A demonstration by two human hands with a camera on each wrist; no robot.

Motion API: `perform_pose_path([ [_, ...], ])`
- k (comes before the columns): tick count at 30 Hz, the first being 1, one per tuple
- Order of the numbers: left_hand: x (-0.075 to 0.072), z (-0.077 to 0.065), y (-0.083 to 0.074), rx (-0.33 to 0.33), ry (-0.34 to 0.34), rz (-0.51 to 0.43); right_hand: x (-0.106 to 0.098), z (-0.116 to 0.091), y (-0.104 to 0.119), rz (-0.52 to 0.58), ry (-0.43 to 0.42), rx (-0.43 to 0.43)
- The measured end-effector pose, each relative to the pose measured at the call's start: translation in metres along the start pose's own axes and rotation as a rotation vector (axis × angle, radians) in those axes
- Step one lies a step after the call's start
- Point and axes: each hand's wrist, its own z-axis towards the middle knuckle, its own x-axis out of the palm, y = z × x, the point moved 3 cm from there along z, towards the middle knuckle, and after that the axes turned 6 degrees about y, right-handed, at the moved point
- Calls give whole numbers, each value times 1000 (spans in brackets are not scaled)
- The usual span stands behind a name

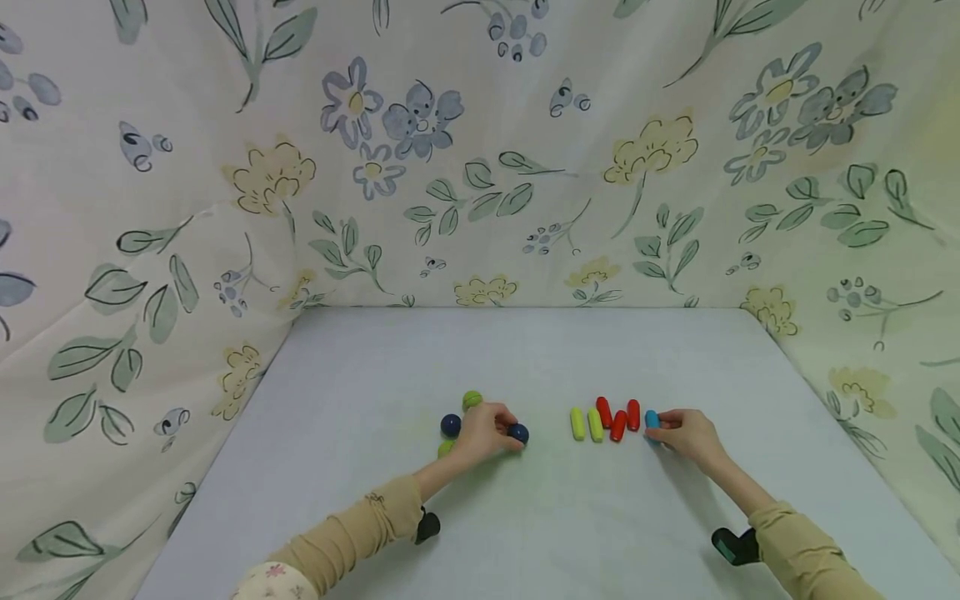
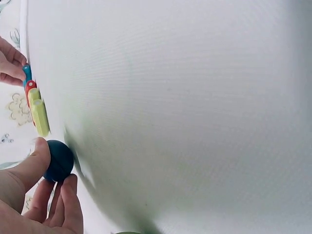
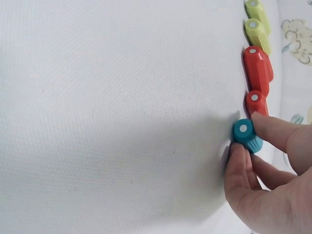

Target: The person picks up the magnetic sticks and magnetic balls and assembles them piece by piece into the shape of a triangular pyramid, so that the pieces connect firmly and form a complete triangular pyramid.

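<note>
My left hand [image 1: 483, 429] pinches a dark blue ball [image 2: 60, 161] between thumb and fingertips, low over the white table. Beside that hand are another dark blue ball [image 1: 451, 426] and two green balls, one at the back [image 1: 472, 400] and one partly hidden by the wrist. My right hand [image 1: 690, 435] grips a short blue ribbed rod [image 3: 244, 131] with a pale round spot on its end. The rod stands at the right end of a row with red rods [image 3: 256, 70] and yellow-green rods [image 1: 577, 424].
White cloth covers the table [image 1: 585, 517]. Floral curtains [image 1: 480, 167] hang behind it and along both sides. Each wrist carries a black camera, such as the one below the right forearm [image 1: 735, 547].
</note>
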Motion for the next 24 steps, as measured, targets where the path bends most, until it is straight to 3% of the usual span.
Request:
perform_pose_path([
  [24, -1, -2, -1, -26, -21, 53, 1, -6, 4, 4, -36, -15],
])
